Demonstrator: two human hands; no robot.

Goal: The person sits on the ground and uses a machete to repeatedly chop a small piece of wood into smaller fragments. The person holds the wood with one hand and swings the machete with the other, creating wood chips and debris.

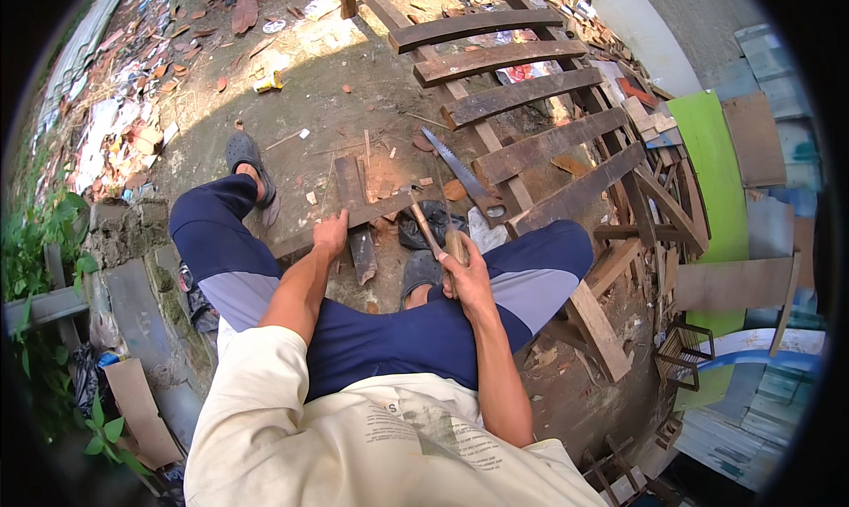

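Note:
My left hand (pixel 331 233) is closed on a dark wooden board (pixel 378 208) that runs at a slant in front of my knees. Under it crosses a shorter wooden piece (pixel 362 254), sticking out on both sides. In my right hand (pixel 469 277) is a hammer (pixel 425 228), its head lying close to the board's right end. Alongside the hammer, the same hand grips a second tool with a thick wooden handle (pixel 455 245) and a thin shaft; its tip is too fine to make out. A handsaw (pixel 462 173) rests on the ground to the right, apart from both hands.
A slatted wooden frame (pixel 522 109) stands ahead and right. Beside it are scrap timber (pixel 610 273) and a green panel (pixel 721 198). A black plastic bag (pixel 426 225) lies by my right foot. A low block wall (pixel 133 242) is at my left, with litter (pixel 133 144) beyond.

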